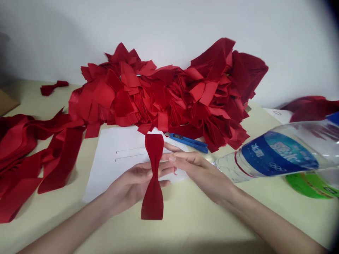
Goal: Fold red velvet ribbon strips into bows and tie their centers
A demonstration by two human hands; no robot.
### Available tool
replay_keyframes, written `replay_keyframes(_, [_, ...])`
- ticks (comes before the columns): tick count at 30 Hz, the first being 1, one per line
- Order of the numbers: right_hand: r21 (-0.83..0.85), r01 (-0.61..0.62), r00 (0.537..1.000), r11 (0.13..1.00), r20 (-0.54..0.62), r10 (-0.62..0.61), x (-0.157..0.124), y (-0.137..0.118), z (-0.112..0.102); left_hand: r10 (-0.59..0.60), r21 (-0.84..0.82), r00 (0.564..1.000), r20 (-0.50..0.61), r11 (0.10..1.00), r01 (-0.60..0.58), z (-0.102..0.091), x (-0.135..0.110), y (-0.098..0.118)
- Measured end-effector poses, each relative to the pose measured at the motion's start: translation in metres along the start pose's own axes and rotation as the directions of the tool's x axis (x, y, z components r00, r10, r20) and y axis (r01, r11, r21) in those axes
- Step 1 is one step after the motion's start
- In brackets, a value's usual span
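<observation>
The red bow (154, 178) is hanging in front of the person over the near part of the paper (102, 173), its long axis running nearly straight up and down the view. One flared end is pointing up toward the heap (159, 95), the other down toward the person, leaning very slightly left; the narrow waist is sitting between them. The left hand (129, 185) is gripping that waist, its thumb lying at the near side and its fingers reaching behind to the right. Its forearm is slanting in from the lower left. The right hand (202, 169) is coming in from the lower right, palm down, thumb and fingers bending toward the left fingertips. A short red thread (175, 171) is dangling beneath it; whether the right hand is pinching it, one cannot tell. Beyond, a blue cutter (188, 141) is lying beside the heap.
</observation>
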State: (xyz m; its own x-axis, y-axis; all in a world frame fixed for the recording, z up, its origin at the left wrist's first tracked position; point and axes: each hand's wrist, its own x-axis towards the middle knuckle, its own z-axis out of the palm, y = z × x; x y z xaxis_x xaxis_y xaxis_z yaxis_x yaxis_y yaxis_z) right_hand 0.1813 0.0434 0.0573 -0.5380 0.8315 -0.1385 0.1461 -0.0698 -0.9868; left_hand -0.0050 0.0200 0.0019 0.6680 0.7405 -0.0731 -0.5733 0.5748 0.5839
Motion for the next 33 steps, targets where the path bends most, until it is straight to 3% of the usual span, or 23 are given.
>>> replay_keyframes(2, [0.028, -0.006, 1.0, 1.0, -0.004, 0.006, 0.0008, 0.0011, 0.0016, -0.025, -0.003, 1.0, -0.014, 1.0, 0.025, -0.0006, 0.0011, 0.0001])
replay_keyframes(6, [0.052, -0.013, 0.995, 0.999, 0.098, 0.008, 0.0013, -0.0007, 0.0035, -0.061, 0.004, 0.998, -0.022, 0.998, 0.061, -0.0026, 0.0015, -0.002])
replay_keyframes(12, [-0.092, 0.037, 0.999, 0.995, 0.011, -0.036, 0.001, -0.0001, -0.0014, -0.037, -0.029, 0.998, -0.05, 0.999, 0.035, -0.0028, 0.0023, -0.0016])
replay_keyframes(20, [-0.051, -0.011, 1.0, 0.999, 0.022, 0.012, -0.0029, -0.002, -0.0042, -0.052, 0.005, 0.986, -0.158, 0.999, 0.054, -0.0018, -0.0018, 0.0006])
replay_keyframes(25, [-0.004, -0.043, 0.999, 0.999, 0.022, 0.044, -0.0041, 0.0008, -0.0033, -0.055, 0.027, 0.994, -0.092, 0.998, 0.058, -0.0006, -0.0026, 0.0005])
replay_keyframes(29, [-0.009, -0.056, 0.994, 0.998, 0.089, 0.057, -0.0033, 0.0002, 0.0015, -0.077, 0.087, 0.996, -0.039, 0.993, 0.08, 0.0, -0.0007, -0.0017])
replay_keyframes(33, [-0.042, -0.038, 0.989, 0.998, 0.144, 0.044, 0.0, -0.0007, 0.0026, -0.088, 0.088, 0.993, -0.078, 0.992, 0.095, -0.001, 0.0001, -0.0029])
